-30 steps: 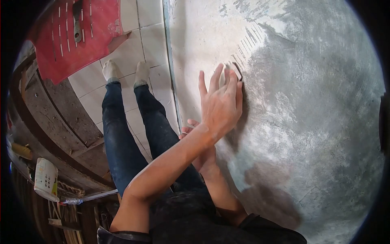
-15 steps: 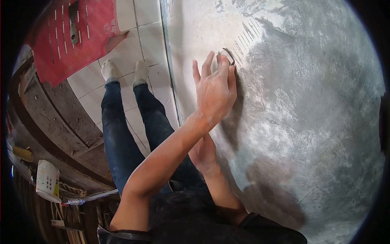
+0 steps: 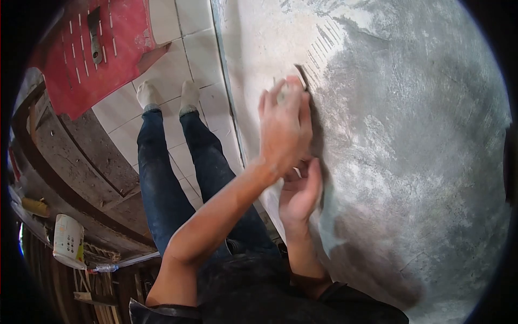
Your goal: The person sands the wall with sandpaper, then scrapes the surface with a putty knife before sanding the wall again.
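My left hand (image 3: 286, 127), smeared by motion, is closed around a small, pale flat piece with a dark edge (image 3: 301, 79). Its edge lies against or very near the patchy grey-and-white wall surface (image 3: 377, 162); most of the piece is behind my fingers, and I cannot make out its kind. Just below the left wrist, my right hand (image 3: 301, 197) is turned palm up, thumb apart and fingers loosely bent, partly covered by the left hand. It holds nothing that I can see. Short parallel stripes (image 3: 325, 42) mark the wall above the piece.
A slotted red plastic seat (image 3: 127, 32) at upper left carries a putty knife (image 3: 95, 38). My socked feet (image 3: 147, 94) stand on white floor tiles (image 3: 116, 110). A curved wooden frame (image 3: 70, 183) runs along the left, with a white perforated container (image 3: 68, 240) near it.
My right hand has risen toward the left wrist and turned its palm into view. The left hand has shifted slightly down, with its fingers bunched closer around the flat piece.
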The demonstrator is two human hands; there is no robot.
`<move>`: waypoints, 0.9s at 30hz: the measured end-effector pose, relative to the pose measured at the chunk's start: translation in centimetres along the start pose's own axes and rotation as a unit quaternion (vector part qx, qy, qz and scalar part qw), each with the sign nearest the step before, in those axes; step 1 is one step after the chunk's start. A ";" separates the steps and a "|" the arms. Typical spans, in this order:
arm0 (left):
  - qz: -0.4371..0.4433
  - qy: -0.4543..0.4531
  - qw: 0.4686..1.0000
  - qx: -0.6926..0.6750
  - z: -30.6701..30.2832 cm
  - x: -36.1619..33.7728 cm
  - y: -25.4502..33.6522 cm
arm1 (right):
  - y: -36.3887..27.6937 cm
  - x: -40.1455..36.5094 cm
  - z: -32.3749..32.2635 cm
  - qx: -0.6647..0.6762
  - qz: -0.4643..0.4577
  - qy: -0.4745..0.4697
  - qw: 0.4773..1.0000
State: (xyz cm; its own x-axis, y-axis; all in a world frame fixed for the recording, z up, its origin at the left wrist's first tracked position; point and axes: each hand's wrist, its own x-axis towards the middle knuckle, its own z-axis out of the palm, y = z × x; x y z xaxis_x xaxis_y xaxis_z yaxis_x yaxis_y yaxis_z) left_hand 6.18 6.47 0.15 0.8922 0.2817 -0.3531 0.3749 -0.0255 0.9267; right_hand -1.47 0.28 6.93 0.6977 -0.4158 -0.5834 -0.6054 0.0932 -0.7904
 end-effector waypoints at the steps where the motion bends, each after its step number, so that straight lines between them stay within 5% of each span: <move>1: 0.019 0.001 1.000 -0.011 0.1 -0.8 0.4 | -0.7 0.0 0.3 -0.016 -0.021 0.048 0.999; 10: -0.007 -0.025 0.998 -0.050 -0.4 0.6 -0.1 | -1.8 -0.8 -1.0 -0.197 -0.195 -0.047 0.960; 13: -0.011 -0.039 0.996 -0.074 -0.8 -0.9 0.8 | -2.1 -0.6 -0.8 -0.176 -0.144 0.011 0.974; 19: 0.080 0.027 0.996 0.025 0.5 1.1 -2.3 | -2.3 -0.5 -1.4 -0.136 -0.164 -0.023 0.977; 22: 0.035 0.022 0.998 -0.038 0.4 0.6 -1.7 | -2.3 -0.3 -1.0 -0.128 -0.160 -0.014 0.979; 27: 0.080 0.013 0.997 0.007 0.9 -2.1 -1.2 | -2.6 -0.5 -1.1 -0.109 -0.134 -0.032 0.984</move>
State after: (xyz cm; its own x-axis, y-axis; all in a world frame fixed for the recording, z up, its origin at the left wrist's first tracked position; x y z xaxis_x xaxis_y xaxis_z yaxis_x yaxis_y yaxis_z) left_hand 4.08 5.02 -0.34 0.9341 0.2971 -0.1982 0.2327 -0.0854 0.9688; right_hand -0.65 -0.74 9.52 0.8622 -0.3410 -0.3746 -0.4585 -0.2110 -0.8633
